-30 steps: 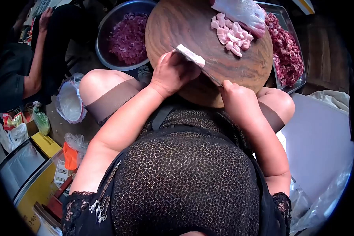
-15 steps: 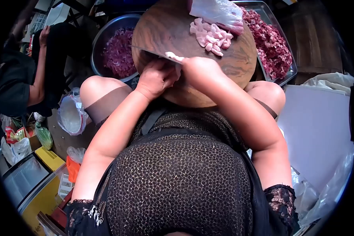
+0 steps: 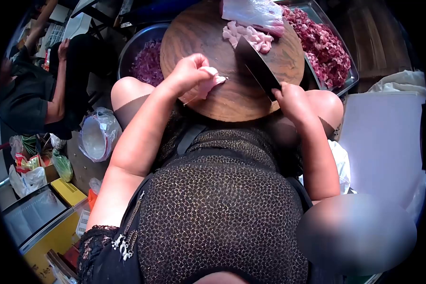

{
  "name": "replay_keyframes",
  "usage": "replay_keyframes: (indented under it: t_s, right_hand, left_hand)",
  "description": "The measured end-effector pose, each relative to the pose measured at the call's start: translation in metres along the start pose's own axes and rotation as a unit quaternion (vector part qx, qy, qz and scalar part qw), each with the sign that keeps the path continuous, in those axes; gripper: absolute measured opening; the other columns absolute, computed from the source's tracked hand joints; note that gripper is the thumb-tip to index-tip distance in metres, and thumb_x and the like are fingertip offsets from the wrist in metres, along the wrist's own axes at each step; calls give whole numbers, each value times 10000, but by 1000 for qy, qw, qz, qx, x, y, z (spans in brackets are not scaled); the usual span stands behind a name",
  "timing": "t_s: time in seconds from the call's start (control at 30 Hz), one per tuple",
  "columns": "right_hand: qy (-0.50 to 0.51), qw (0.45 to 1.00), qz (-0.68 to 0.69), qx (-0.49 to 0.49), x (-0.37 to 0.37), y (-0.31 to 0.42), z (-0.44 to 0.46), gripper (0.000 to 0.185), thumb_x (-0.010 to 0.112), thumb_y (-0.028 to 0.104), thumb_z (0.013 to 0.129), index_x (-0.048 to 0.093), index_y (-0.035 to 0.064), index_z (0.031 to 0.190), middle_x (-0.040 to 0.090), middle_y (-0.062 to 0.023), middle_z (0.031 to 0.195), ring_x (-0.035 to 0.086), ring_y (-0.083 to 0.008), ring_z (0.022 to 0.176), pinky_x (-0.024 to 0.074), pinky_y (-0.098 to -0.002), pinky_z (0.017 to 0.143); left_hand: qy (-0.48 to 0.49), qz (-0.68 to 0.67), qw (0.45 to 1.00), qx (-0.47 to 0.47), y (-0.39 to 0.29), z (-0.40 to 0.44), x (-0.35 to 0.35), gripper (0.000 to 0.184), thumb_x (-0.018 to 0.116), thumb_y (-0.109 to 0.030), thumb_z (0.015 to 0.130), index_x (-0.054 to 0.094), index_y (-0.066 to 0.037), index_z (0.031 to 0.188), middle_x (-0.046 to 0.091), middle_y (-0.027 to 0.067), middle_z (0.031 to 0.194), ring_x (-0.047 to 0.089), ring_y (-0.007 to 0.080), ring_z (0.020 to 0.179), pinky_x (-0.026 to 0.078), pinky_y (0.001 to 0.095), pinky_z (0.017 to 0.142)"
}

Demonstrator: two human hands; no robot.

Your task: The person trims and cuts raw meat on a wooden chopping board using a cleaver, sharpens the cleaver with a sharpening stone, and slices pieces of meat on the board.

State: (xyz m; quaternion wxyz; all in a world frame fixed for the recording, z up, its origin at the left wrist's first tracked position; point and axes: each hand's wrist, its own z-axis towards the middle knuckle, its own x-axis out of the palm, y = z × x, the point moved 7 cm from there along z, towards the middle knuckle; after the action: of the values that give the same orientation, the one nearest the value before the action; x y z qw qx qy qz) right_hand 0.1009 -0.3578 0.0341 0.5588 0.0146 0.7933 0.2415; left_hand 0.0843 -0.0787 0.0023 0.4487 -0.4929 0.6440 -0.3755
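My left hand (image 3: 190, 75) is closed, pinching a pale piece of meat (image 3: 207, 86) at the near left of a round wooden chopping board (image 3: 194, 35). In my right hand (image 3: 292, 100) is the handle of a dark cleaver (image 3: 257, 65). Its broad blade slants up and left over the board, away from the held piece. Beyond the blade tip lies a heap of pale pink meat strips (image 3: 246, 35), partly hidden by the blade. A larger slab of meat (image 3: 253, 15) rests behind the heap.
A metal tray (image 3: 353, 75) heaped with chopped red meat (image 3: 319, 45) stands right of the board. Left is a metal bowl (image 3: 127, 59) with more cut meat (image 3: 146, 62). A plastic-lined bucket (image 3: 95, 137) stands lower left. Another person's arm (image 3: 57, 97) shows farther left.
My right hand has carried the cleaver rightward, away from my left hand. My left hand has risen slightly with the meat piece, and its fingers have curled.
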Motion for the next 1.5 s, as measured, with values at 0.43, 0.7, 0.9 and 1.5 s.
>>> replay_keyframes:
  t_s: [0.43, 0.7, 0.9, 1.5]
  right_hand:
    - [-12, 1000, 20, -11, 4, 0, -3, 306, 524, 259, 937, 642, -23, 927, 651, -269, 847, 629, -439, 841, 485, -507, 770]
    - [-28, 999, 28, -18, 4, 38, -50, 221, 514, 254, 943, 617, 80, 1034, 668, -201, 855, 646, -392, 801, 511, -487, 710]
    - [-23, 999, -15, -20, 18, 59, -65, 208, 507, 213, 944, 596, 54, 1043, 659, -197, 812, 646, -395, 714, 526, -485, 636]
    - [106, 990, 17, 87, 33, 80, -53, 197, 450, 147, 937, 549, -22, 957, 641, -282, 803, 641, -445, 754, 511, -523, 702]
  left_hand:
    - [-300, 264, 915, 65, 26, 14, -42, 514, 791, -163, 741, 597, -45, 1202, 623, 104, 1038, 610, 185, 958, 524, 309, 795]
    - [-63, 371, 814, 442, -24, -34, 46, 234, 702, -55, 748, 678, -82, 980, 630, 80, 977, 614, 294, 903, 510, 383, 804]
    - [-59, 294, 838, 455, -13, -27, 60, 205, 711, -75, 746, 663, -70, 945, 609, 75, 920, 612, 292, 842, 510, 389, 723]
    - [-52, 334, 853, 398, 8, -25, 61, 317, 708, -128, 727, 666, -41, 1029, 593, 118, 1131, 573, 299, 1073, 471, 391, 937]
